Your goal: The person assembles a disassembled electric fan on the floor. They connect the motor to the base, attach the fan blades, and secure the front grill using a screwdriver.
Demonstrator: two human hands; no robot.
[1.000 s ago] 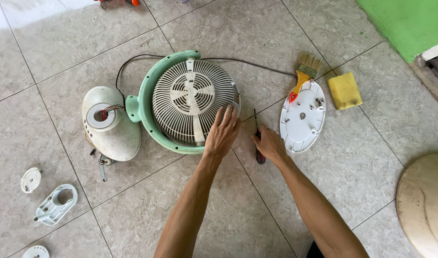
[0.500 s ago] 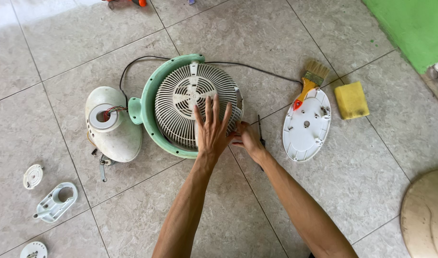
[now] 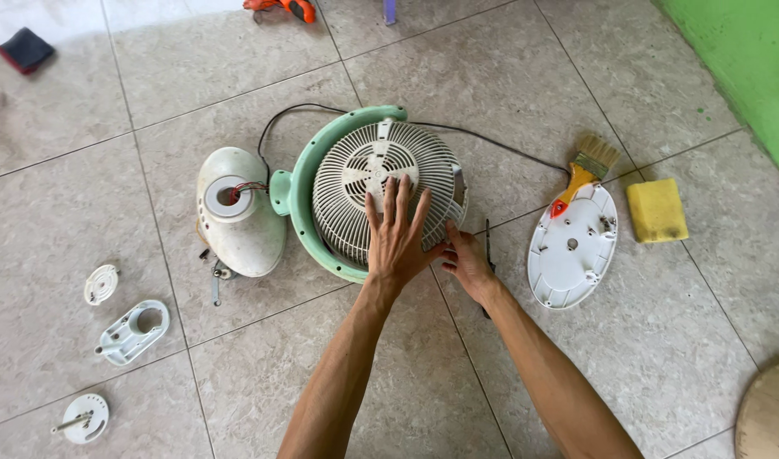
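2 hands meet the white fan grille (image 3: 368, 183): the left hand (image 3: 396, 234) lies flat with fingers spread, the right hand (image 3: 468, 259) pinches its edge beside a screwdriver (image 3: 489, 246).

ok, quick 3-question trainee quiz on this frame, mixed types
1. True or false: the left hand lies flat, fingers spread, on the white grille.
2. What lies beside the paintbrush? A) red bucket B) yellow sponge C) blue hammer
3. Fill in: the right hand is at the grille's ___ edge as seen in the picture.

Key: 1 true; 2 B; 3 right.
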